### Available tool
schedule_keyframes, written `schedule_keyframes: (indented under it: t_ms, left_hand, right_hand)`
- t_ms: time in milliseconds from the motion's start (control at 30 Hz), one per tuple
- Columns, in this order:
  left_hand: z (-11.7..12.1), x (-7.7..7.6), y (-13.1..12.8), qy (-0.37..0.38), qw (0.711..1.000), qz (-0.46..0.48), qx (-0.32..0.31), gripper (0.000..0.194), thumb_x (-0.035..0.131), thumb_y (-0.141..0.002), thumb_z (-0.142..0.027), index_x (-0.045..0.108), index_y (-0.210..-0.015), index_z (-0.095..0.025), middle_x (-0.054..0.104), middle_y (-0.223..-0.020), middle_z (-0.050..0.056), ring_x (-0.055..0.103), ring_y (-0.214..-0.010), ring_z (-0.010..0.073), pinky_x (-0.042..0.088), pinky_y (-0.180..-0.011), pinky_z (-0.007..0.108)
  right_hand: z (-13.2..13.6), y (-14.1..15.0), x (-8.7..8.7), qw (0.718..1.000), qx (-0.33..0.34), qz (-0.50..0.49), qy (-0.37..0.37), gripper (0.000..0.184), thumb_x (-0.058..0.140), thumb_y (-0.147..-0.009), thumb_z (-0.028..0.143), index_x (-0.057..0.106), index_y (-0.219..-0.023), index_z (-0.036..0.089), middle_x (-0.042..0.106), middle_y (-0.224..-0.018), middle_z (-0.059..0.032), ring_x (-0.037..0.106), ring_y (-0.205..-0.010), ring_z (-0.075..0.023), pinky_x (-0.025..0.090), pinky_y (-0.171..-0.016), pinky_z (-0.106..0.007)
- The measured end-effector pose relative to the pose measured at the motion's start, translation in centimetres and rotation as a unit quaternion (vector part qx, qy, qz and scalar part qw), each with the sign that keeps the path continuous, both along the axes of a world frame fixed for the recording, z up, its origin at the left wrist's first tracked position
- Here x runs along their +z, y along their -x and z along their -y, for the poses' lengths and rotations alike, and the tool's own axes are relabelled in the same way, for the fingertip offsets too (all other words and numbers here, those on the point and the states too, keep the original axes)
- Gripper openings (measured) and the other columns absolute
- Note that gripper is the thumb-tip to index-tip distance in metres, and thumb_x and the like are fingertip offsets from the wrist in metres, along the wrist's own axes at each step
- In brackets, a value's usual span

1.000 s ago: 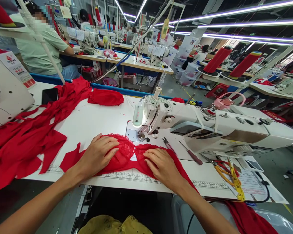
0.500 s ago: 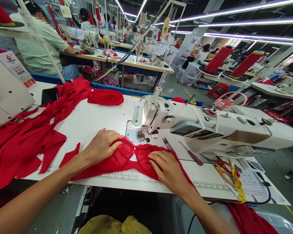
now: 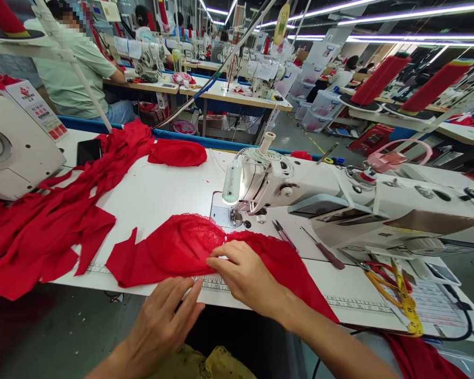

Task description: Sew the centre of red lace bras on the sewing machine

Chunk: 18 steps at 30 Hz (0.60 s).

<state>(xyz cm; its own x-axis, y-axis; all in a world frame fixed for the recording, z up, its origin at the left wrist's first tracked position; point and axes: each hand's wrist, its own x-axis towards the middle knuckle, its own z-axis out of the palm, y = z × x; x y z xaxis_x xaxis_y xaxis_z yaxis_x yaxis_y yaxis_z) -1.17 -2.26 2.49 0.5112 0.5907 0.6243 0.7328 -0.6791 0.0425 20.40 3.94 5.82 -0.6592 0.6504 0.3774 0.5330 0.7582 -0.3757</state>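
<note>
A red lace-edged bra [image 3: 169, 245] lies spread on the white sewing table, its cups joined at a narrow centre. My right hand [image 3: 253, 276] rests over the centre and right cup, thumb and fingers apart and touching the fabric; it hides part of that cup. Below the left cup, at the table's front edge, is my left hand [image 3: 168, 310], fingers stretched and holding nothing. A printed ruler strip [image 3: 211, 285] runs along the edge beside its fingertips. The sewing machine's needle area [image 3: 235, 217] stands just behind the bra.
Red fabric pieces [image 3: 63, 221] are heaped at left, near a dark phone [image 3: 89, 151]. Tweezers [image 3: 284, 235], a pointed tool with a brown handle [image 3: 327, 254], yellow-handled scissors [image 3: 383, 287] and a yellow tape measure [image 3: 408, 308] lie at right. A person [image 3: 77, 73] sits ahead.
My left hand has left the left cup and moved down to the table edge. My right hand has shifted left to the bra's centre. The view has turned slightly left.
</note>
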Motion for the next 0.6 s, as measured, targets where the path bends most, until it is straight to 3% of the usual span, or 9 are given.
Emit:
schedule_keyframes:
  t_ms: [133,233,433,600]
  left_hand:
    - [1.0,-1.7,0.3,-0.005,0.998,-0.032,0.050,0.038,0.059,-0.097,-0.028,0.060,-0.126,-0.004,0.070,-0.108,0.017,0.066,-0.100,0.0290,0.050,-0.091,0.042]
    - [0.4,-2.5,0.6,-0.010,0.997,-0.032,0.066,0.039,0.058,-0.098,-0.033,0.061,-0.127,-0.008,0.072,-0.110,0.015,0.066,-0.102,0.0286,0.049,-0.095,0.043]
    - [0.4,-3.8,0.9,-0.009,0.998,0.003,0.067,0.035,0.058,-0.098,-0.027,0.062,-0.130,-0.013,0.073,-0.115,0.010,0.066,-0.106,0.0250,0.044,-0.105,0.040]
    - [0.5,-3.8,1.0,-0.008,0.998,0.007,0.059,0.033,0.062,-0.095,-0.024,0.065,-0.125,-0.011,0.074,-0.108,0.010,0.066,-0.101,0.0233,0.040,-0.109,0.039]
  right_hand:
    - [-3.7,2.9,-0.3,0.988,0.138,0.034,0.059,0.035,0.048,-0.093,0.002,0.072,-0.105,0.023,0.073,-0.105,-0.0027,0.063,-0.094,-0.0172,0.051,-0.085,-0.031]
    - [-5.5,4.4,-1.4,0.979,0.184,0.051,0.071,0.030,0.056,-0.091,0.003,0.074,-0.103,0.022,0.074,-0.107,-0.0024,0.064,-0.096,-0.0166,0.053,-0.089,-0.029]
    - [-6.0,4.7,-3.3,0.991,0.120,0.035,0.035,0.028,0.050,-0.099,0.011,0.072,-0.115,0.018,0.071,-0.117,-0.0072,0.064,-0.103,-0.0186,0.055,-0.088,-0.032]
    - [-5.8,4.3,-3.0,0.995,0.090,0.035,0.029,0.027,0.055,-0.101,0.027,0.068,-0.120,0.014,0.069,-0.118,-0.0106,0.062,-0.105,-0.0226,0.054,-0.090,-0.037]
